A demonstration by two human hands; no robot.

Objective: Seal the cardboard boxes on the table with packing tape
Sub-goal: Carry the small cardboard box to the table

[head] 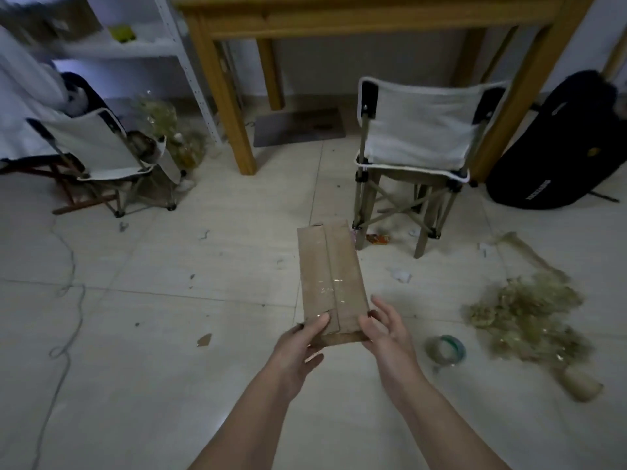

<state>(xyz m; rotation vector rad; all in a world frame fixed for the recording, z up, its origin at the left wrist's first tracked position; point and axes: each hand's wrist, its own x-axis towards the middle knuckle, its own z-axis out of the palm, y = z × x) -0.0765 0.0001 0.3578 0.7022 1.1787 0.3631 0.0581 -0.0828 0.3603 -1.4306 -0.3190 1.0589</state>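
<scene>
My left hand grips the near end of the cardboard box, thumb on top; right hand loosely curled, touching its right corner. Box held above the floor. Tape roll lies right; I'd keep flaps flush before taping

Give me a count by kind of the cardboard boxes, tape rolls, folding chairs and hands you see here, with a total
Cardboard box: 1
Tape roll: 1
Folding chairs: 2, the left chair and the right chair
Hands: 2, the left hand and the right hand
Total: 6
</scene>
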